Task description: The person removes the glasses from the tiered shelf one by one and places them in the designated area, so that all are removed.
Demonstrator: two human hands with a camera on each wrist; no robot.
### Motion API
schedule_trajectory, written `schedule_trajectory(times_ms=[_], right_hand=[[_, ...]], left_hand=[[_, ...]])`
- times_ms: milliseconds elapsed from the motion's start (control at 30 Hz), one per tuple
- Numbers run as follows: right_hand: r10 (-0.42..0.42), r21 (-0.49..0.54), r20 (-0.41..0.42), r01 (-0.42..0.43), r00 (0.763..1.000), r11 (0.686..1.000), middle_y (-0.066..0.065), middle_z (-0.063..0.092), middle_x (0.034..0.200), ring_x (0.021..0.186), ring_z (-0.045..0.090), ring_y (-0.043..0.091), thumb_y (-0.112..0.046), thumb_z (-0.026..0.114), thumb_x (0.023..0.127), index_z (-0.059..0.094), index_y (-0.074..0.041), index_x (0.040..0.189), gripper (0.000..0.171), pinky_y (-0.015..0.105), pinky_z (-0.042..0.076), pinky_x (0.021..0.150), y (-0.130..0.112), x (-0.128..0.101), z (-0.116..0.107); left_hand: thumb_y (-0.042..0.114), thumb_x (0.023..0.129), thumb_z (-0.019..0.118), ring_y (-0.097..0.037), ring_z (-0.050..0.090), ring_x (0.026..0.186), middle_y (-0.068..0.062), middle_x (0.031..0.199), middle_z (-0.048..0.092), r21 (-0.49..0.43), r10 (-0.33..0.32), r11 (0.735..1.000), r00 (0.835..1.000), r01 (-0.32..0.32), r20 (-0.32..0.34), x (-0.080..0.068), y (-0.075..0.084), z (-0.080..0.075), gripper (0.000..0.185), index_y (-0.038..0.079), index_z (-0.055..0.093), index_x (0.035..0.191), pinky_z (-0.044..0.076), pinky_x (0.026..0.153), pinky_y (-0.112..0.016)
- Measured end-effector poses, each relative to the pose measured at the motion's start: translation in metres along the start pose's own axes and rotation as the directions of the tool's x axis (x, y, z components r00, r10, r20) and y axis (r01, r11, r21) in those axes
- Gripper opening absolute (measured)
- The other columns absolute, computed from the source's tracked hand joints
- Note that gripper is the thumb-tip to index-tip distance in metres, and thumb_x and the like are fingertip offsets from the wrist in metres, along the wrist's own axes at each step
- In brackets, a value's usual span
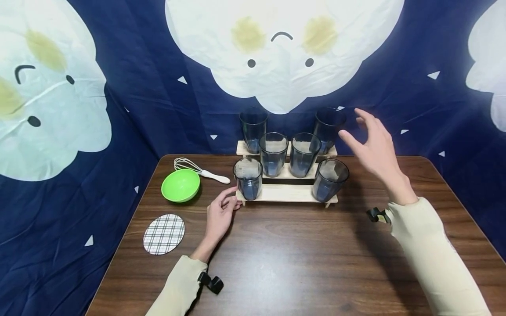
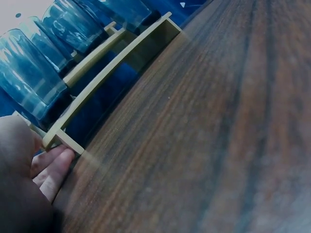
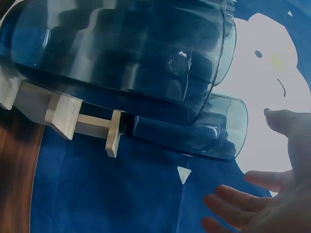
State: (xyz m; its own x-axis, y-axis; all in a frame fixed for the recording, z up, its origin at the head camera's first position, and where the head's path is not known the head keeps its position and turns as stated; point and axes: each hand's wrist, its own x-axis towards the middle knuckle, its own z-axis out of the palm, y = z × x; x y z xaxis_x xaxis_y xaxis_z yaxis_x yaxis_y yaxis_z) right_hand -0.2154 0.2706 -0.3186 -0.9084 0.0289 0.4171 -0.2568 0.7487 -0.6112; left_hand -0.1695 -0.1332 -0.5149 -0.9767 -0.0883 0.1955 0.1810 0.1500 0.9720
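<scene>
A three-step wooden rack (image 1: 287, 192) bears several smoky blue drinking glasses, two on each step. My left hand (image 1: 219, 215) grips the rack's front left end, its fingers (image 2: 54, 170) curled in beside the end leg, just below the front left glass (image 1: 248, 180). My right hand (image 1: 373, 145) is raised to the right of the back right glass (image 1: 329, 129), apart from it, thumb and fingers spread with nothing between them. In the right wrist view the front right glass (image 3: 112, 63) looms large, and the right hand's fingers (image 3: 233, 206) show at the lower right.
To the rack's left lie a white-handled whisk (image 1: 201, 170), a green bowl (image 1: 180, 185) and a round checked coaster (image 1: 164, 234). The brown wooden table (image 1: 276, 263) ends at the back against a blue cloth (image 1: 146, 87) with white cloud faces.
</scene>
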Motion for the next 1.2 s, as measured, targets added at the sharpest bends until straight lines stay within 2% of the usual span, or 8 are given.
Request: schedule_trajectory(times_ms=[267,433,767,933,1067,1200], right_hand=[[0.040,0.027,0.045,-0.041,0.998,0.999,0.032,0.055,0.158,0.147,0.052,0.047,-0.040,0.082,0.100,0.038,-0.008,0.172,0.090,0.070,0.041,0.123,0.000,0.013,0.007],[0.081,0.077,0.071,-0.087,0.994,0.993,0.029,0.055,0.160,0.148,0.054,0.045,-0.046,0.082,0.100,0.033,-0.013,0.175,0.095,0.069,0.044,0.123,0.003,0.018,0.012],[0.108,0.126,0.127,-0.124,0.986,0.984,0.025,0.053,0.163,0.150,0.052,0.041,-0.055,0.078,0.101,0.027,-0.019,0.177,0.099,0.068,0.044,0.123,0.001,0.027,0.018],[0.101,0.126,0.159,-0.121,0.982,0.985,0.025,0.053,0.163,0.148,0.053,0.041,-0.054,0.078,0.101,0.027,-0.017,0.177,0.099,0.065,0.044,0.123,0.000,0.032,0.019],[0.085,0.115,0.180,-0.107,0.980,0.988,0.026,0.055,0.159,0.139,0.055,0.041,-0.052,0.080,0.100,0.024,-0.015,0.178,0.102,0.062,0.047,0.114,0.000,0.037,0.021],[0.088,0.106,0.197,-0.110,0.976,0.988,0.027,0.052,0.161,0.141,0.051,0.044,-0.053,0.079,0.100,0.024,-0.016,0.178,0.103,0.064,0.045,0.115,-0.001,0.041,0.023]], left_hand=[[-0.004,0.108,0.067,-0.041,0.082,0.093,-0.026,0.101,0.082,0.016,-0.010,1.000,1.000,0.010,-0.007,0.000,0.000,0.000,0.031,0.000,0.075,0.137,0.070,0.081,-0.021],[-0.004,0.108,0.067,-0.043,0.082,0.094,-0.026,0.101,0.082,0.012,-0.009,1.000,1.000,0.009,-0.008,0.000,0.000,0.001,0.031,0.000,0.075,0.137,0.071,0.081,-0.024],[-0.004,0.108,0.067,-0.044,0.082,0.094,-0.027,0.102,0.082,0.004,-0.006,1.000,1.000,0.006,-0.006,0.000,-0.001,0.000,0.030,0.000,0.075,0.137,0.071,0.082,-0.025],[-0.003,0.108,0.067,-0.043,0.082,0.095,-0.026,0.102,0.082,0.004,-0.007,1.000,1.000,0.007,-0.006,0.000,-0.001,0.000,0.030,0.001,0.075,0.137,0.071,0.082,-0.025],[-0.002,0.108,0.068,-0.043,0.082,0.095,-0.025,0.103,0.082,0.001,-0.005,1.000,1.000,0.005,-0.004,0.000,-0.001,0.000,0.030,0.001,0.075,0.137,0.071,0.083,-0.026],[-0.004,0.108,0.067,-0.045,0.082,0.096,-0.026,0.103,0.082,-0.005,-0.003,1.000,1.000,0.003,-0.003,0.000,0.000,-0.001,0.031,0.000,0.075,0.137,0.071,0.083,-0.028]])
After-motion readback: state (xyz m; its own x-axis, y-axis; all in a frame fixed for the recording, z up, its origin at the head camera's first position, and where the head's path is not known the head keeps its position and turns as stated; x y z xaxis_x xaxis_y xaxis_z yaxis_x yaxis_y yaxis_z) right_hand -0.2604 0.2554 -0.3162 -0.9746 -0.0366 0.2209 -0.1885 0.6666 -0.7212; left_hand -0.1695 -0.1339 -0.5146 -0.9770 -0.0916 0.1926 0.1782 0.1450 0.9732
